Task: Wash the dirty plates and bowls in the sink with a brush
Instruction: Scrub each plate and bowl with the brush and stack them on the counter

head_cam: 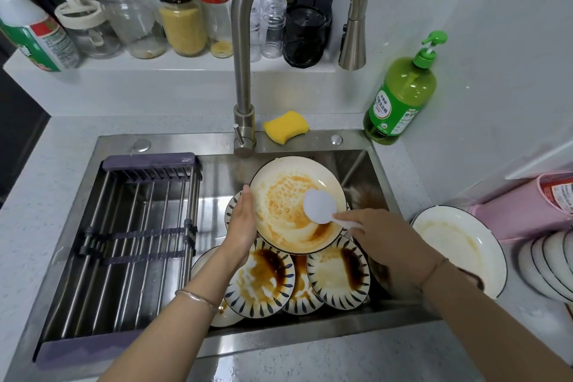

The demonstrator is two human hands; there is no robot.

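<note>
Left hand (242,217) grips the left rim of a cream plate (279,192) and holds it tilted up over the sink (356,170). Right hand (369,226) is curled round the white handle of the brush (319,206), whose round white head lies on the plate's right half.

Plate face: orange-brown sauce smeared across, beaded near the middle, with a dark pool at the low edge.

Under both hands, stacked in the sink: patterned dishes (259,279) with dark-blue petal rims, blotched with near-black sauce.

Left of the left hand: a drying rack (130,226) set in the sink. Right of the right hand: a white plate (459,248), faintly stained, on the table (46,164). Beyond the hands: a yellow sponge (286,126) on the sink's back edge.
</note>
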